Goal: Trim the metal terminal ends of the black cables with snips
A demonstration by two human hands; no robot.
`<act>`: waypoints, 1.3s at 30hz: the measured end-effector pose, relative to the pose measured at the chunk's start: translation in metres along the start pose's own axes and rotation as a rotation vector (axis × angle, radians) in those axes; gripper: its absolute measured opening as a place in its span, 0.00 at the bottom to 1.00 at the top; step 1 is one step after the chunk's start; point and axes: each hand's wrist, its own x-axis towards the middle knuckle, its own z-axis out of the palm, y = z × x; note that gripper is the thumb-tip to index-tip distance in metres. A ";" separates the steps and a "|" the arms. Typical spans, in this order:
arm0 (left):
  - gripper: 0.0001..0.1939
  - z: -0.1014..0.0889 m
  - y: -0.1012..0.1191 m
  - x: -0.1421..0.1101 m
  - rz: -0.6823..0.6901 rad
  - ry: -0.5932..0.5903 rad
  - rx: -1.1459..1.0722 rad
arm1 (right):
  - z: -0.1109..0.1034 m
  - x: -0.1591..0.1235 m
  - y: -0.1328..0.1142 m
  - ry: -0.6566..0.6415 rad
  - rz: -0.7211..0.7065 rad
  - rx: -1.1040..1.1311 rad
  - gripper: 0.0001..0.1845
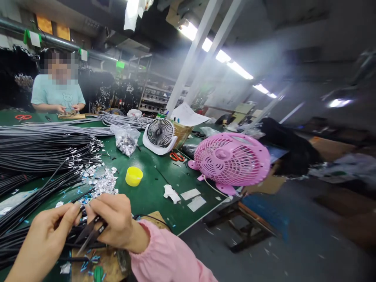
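Observation:
My left hand (51, 233) is closed, with thumb and forefinger pinching the end of a black cable. Close beside it, my right hand (116, 219) is closed around a pair of dark tweezers (91, 235), whose tips point down and to the left. The right thumb and forefinger also meet at the cable end; whether they grip it I cannot tell. Under both hands lies a worn wooden board (110, 264) with blue scraps and a green object (98, 273) on it. Black cables (38, 156) lie in bundles to the left, and crumpled foil bits (104, 184) are heaped just beyond my hands.
On the green table (152, 180) are a yellow tub (134, 176), a bag of small parts (126, 139), a white fan (160, 135), orange-handled scissors (177, 156) and paper scraps. A pink fan (232, 160) stands at the right edge. Across the table sits a person (58, 94).

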 end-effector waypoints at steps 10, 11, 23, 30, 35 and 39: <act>0.29 0.002 -0.011 -0.004 0.136 0.178 0.034 | -0.002 -0.005 0.011 0.008 -0.179 -0.121 0.17; 0.27 0.002 -0.015 -0.003 0.142 0.171 0.046 | -0.002 -0.004 0.010 -0.005 -0.170 -0.095 0.18; 0.26 -0.002 -0.006 -0.007 0.331 0.266 -0.068 | -0.017 0.033 0.000 0.346 0.794 0.707 0.24; 0.22 0.003 -0.017 -0.004 0.317 0.268 -0.082 | -0.013 0.023 -0.017 -0.066 0.335 0.327 0.18; 0.29 0.002 0.000 -0.004 0.293 0.198 -0.077 | -0.007 0.023 -0.016 -0.037 0.581 0.631 0.20; 0.23 0.000 -0.008 -0.004 0.310 0.257 -0.126 | -0.011 0.029 -0.013 0.146 0.874 0.961 0.25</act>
